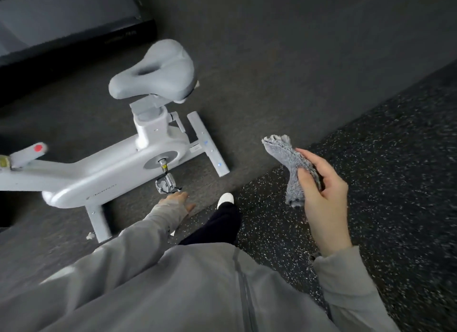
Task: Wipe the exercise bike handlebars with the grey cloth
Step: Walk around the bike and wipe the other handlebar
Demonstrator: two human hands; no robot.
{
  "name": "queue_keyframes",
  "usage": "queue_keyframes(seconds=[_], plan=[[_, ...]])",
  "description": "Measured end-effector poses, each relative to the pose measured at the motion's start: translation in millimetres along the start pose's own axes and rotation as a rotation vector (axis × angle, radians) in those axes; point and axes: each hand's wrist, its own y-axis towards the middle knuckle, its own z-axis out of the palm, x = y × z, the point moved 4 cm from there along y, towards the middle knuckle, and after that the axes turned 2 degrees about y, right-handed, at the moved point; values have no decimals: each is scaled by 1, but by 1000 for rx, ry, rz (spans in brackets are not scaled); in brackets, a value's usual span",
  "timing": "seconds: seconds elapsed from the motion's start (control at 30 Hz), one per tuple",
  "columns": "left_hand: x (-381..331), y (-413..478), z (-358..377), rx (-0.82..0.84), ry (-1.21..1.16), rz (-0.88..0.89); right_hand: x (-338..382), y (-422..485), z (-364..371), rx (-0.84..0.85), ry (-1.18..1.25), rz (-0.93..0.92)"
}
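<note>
1. The right hand (324,195) is closed around a grey cloth (291,168), held up in the air over the speckled floor mat (371,183), well apart from the exercise bike (103,173).
2. The thumb presses the cloth's middle against the fingers, so its fluffy top end fans out above the hand and the lower end hangs loose below.
3. The left hand (176,201) is open and holds nothing; its fingers are spread and it hangs low near the bike's pedal (167,183), though I cannot tell whether it touches it.
4. The bike stands on the plain grey floor (272,59) to the left, seat (153,71) up. Its front runs off the left edge of the view, so the handlebars are not in sight; only a stem with a red knob (37,148) shows there.
5. The cloth looks soft, light and limp, with a shaggy pile. It should fold easily round a bar and is unlikely to slip.
6. As bunched now, little of its surface would meet the bar. Spreading it flat across the palm looks like the better hold for wiping.
7. Wiping has not begun; the cloth must first reach the front of the bike.
</note>
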Motion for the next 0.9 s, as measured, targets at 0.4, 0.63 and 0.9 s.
queue_keyframes(seconds=[0.4,0.63,0.9], plan=[[-104,96,-120,-83,19,105,48,175,-2,6,-30,-95],[-149,135,-156,-86,-47,-28,53,281,-7,169,-4,-104],[-233,182,-197,-153,-253,-213,71,420,-33,428,-28,-164]])
